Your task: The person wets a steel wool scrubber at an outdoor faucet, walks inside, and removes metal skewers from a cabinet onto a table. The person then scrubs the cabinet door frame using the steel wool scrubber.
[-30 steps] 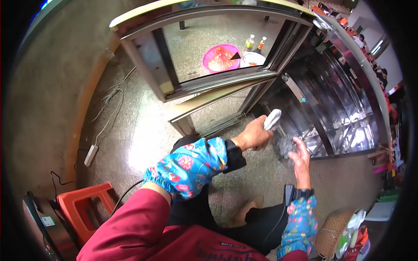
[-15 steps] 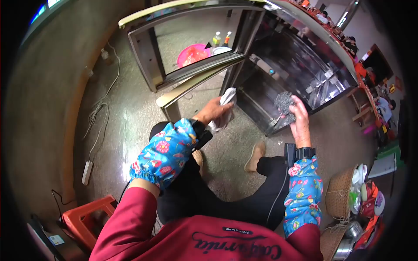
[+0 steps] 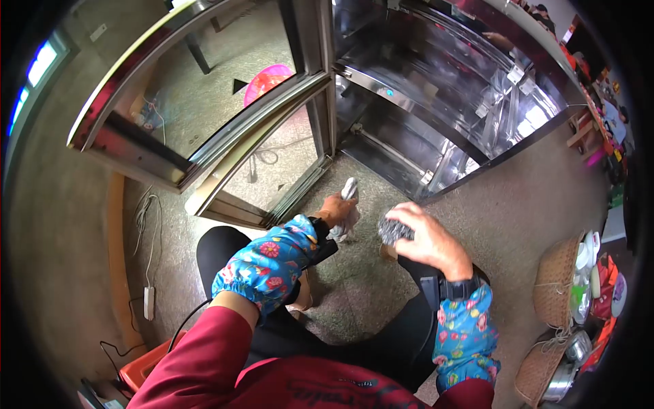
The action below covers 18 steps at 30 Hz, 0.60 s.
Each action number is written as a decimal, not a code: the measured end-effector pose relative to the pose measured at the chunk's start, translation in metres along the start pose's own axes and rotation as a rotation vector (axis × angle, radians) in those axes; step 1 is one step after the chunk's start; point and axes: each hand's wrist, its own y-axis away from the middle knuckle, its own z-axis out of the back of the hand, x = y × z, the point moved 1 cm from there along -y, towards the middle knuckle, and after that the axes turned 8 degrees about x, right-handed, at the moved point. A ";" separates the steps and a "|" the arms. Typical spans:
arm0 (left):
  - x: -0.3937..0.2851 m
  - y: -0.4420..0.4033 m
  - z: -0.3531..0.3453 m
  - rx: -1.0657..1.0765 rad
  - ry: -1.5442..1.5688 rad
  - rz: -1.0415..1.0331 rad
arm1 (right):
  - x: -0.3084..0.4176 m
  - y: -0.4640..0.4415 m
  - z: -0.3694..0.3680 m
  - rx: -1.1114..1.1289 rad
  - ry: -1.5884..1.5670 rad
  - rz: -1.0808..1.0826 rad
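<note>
My left hand is closed round a crumpled whitish cloth, whose ends stick out above and below the fist. To its right, my right hand grips a grey steel wool scourer over the floor, palm down. Ahead stands a metal cabinet with a shiny, dark interior. Its upper framed glass door and lower glass door are swung out to the left. Neither hand touches the cabinet or its doors.
A pink basin shows through the upper door's glass. On the left floor lie a cable and a white power strip, near an orange stool. Wicker baskets with dishes and metal pots stand at right.
My right hand has drawn back from the cabinet's lower corner with the scourer, nearer my left hand. The view has shifted, showing more of the doors and cabinet interior. Both hands keep their holds.
</note>
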 end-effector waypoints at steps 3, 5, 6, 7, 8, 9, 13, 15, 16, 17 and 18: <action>-0.042 -0.009 -0.013 0.025 -0.022 -0.077 | 0.014 0.010 0.000 0.059 -0.033 -0.014; -0.075 -0.023 -0.018 0.069 0.082 -0.134 | 0.014 0.015 0.004 0.049 -0.022 -0.088; -0.090 -0.030 -0.019 0.116 0.110 -0.161 | 0.014 0.017 0.008 0.046 -0.015 -0.112; -0.104 -0.035 -0.019 0.152 0.118 -0.178 | 0.014 0.019 0.011 0.048 -0.017 -0.120; -0.116 -0.038 -0.021 0.191 0.127 -0.197 | 0.020 0.024 0.013 0.041 -0.016 -0.130; -0.115 -0.064 -0.025 0.193 0.126 -0.201 | 0.020 0.023 0.015 0.031 -0.013 -0.130; -0.148 -0.064 -0.017 -0.026 -0.209 -0.125 | 0.016 0.024 0.020 0.028 -0.038 -0.143; -0.155 -0.045 -0.014 -0.039 -0.280 -0.206 | 0.013 0.029 0.018 -0.005 -0.029 -0.121; -0.159 -0.037 -0.009 0.062 -0.358 -0.309 | 0.012 0.030 0.020 -0.032 -0.008 -0.086; -0.175 -0.009 0.001 0.360 -0.199 -0.308 | 0.012 0.031 0.022 -0.037 -0.028 -0.102; -0.197 0.031 0.015 0.655 -0.034 -0.293 | 0.010 0.032 0.022 -0.052 -0.028 -0.099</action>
